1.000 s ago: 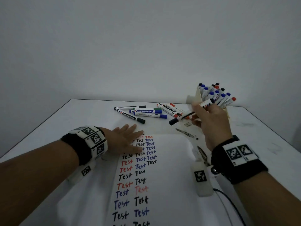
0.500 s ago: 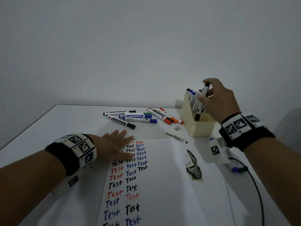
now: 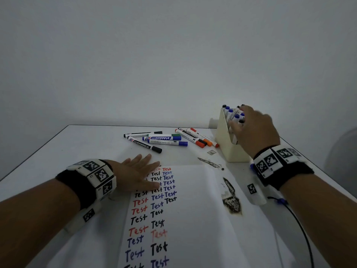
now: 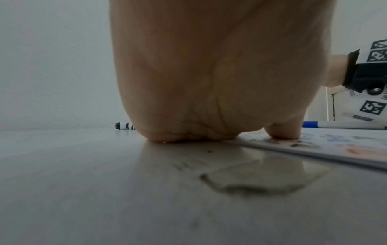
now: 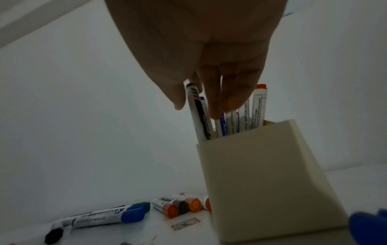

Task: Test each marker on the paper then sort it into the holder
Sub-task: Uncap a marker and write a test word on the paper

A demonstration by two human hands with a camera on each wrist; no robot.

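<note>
- Paper [image 3: 185, 219], nearest of the task's things, is seen lying flat on the white table [image 3: 81, 144], with rows of "Test" written on it in black, red and blue.
- Its upper left corner is pressed down by the left hand [image 3: 135, 174], whose fingers are spread out straight and flat, nothing being held; in the left wrist view the palm [image 4: 209, 74] is seen resting at the paper's edge.
- Dark worn patches [image 3: 230, 200] are visible on the table just right of the paper.
- Farther back, loose markers [image 3: 164, 140] lie in a cluster beyond the paper, capped in black, blue, green and orange.
- At the far right the cream holder [image 3: 229, 149] stands with markers upright in it.
- Over the holder the right hand [image 3: 253, 130] is held; whether its fingers [image 5: 217, 99] grip the black-ended marker [image 5: 198, 112] cannot be told.
</note>
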